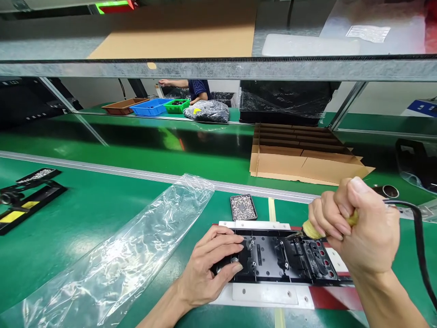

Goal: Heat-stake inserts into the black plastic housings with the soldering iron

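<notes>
Currently | left hand splayed on black housing | right hand clenched round yellow-handled tool

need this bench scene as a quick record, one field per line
left grip: on the left end of the black panel
right grip: closed around a yellow-handled tool, tip over the panel, contact unclear
panel edges: white strips along near and far sides
beyond panel: dark tray of small metal pieces
left of panel: clear plastic bag
background: person's dark blue sleeve, blue bin
</notes>
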`<act>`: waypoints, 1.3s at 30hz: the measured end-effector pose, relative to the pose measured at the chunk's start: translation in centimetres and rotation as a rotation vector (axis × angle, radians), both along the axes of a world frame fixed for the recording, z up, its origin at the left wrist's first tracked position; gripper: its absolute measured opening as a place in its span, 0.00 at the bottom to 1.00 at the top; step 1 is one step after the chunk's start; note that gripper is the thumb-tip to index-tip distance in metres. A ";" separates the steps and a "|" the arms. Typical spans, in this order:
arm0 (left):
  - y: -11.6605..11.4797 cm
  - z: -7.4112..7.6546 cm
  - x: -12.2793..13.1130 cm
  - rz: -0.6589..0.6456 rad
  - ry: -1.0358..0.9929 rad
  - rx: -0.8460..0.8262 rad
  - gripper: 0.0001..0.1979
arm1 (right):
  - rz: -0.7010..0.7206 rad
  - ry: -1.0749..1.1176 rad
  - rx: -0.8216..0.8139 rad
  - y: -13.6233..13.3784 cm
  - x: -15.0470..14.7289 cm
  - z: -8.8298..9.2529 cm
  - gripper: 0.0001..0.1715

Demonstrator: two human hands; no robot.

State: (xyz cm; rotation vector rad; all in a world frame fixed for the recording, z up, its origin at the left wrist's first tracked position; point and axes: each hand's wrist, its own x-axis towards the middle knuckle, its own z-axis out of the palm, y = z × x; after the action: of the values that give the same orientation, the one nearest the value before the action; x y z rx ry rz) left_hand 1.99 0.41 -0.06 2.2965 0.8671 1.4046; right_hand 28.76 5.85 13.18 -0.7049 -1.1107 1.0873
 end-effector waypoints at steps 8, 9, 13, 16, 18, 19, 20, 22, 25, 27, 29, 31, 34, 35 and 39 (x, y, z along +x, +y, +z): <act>-0.1 0.1 0.1 0.004 0.002 -0.011 0.12 | 0.079 -0.024 -0.026 -0.6 -0.1 -0.4 0.31; -0.1 0.1 0.1 0.004 0.001 -0.012 0.12 | 0.088 -0.030 -0.025 -0.7 -0.2 -0.5 0.31; -0.1 0.1 0.1 0.001 0.001 -0.016 0.12 | 0.057 -0.039 -0.014 -0.6 -0.8 -1.0 0.31; -0.1 0.0 0.1 0.001 -0.003 -0.015 0.12 | 0.060 -0.058 0.005 -0.7 -1.0 -1.1 0.32; -0.1 -0.1 0.1 0.003 -0.005 -0.016 0.12 | 0.081 -0.077 0.013 -0.7 -0.9 -1.2 0.31; -0.1 -0.1 0.1 0.003 -0.004 -0.015 0.12 | 0.087 -0.087 0.018 -0.8 -0.9 -1.2 0.31; -0.1 -0.2 0.1 0.004 -0.001 -0.015 0.12 | 0.088 -0.095 0.024 -0.8 -0.9 -1.2 0.31; -0.1 -0.1 0.0 0.003 0.004 -0.013 0.12 | 0.079 -0.105 0.036 -0.9 -0.9 -1.2 0.31; -0.1 -0.1 0.0 0.002 0.007 -0.016 0.12 | 0.059 -0.107 0.036 -0.9 -1.4 -1.0 0.33; -0.1 0.0 0.1 0.002 0.005 -0.021 0.12 | 0.055 -0.110 0.029 -0.9 -1.7 -0.9 0.34; -0.1 0.1 0.1 0.000 0.003 -0.025 0.12 | 0.062 -0.116 0.028 -0.8 -2.0 -0.8 0.35; -0.1 0.2 0.1 -0.002 0.003 -0.025 0.12 | 0.074 -0.116 0.029 -0.8 -2.1 -0.9 0.35; -0.1 0.3 0.1 0.000 0.008 -0.020 0.11 | 0.094 -0.110 0.022 -0.8 -2.2 -1.1 0.34; -0.1 0.3 0.1 0.000 0.010 -0.021 0.11 | 0.094 -0.106 0.018 -0.7 -2.2 -1.2 0.34; -0.1 0.5 -0.1 0.005 0.031 -0.032 0.11 | 0.095 -0.098 0.002 -0.8 -2.2 -1.7 0.34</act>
State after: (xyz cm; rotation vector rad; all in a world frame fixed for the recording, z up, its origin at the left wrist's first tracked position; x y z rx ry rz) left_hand 1.92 0.33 0.48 2.2999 0.8980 1.3508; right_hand 26.54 5.08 11.47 -0.7157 -1.2396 1.1418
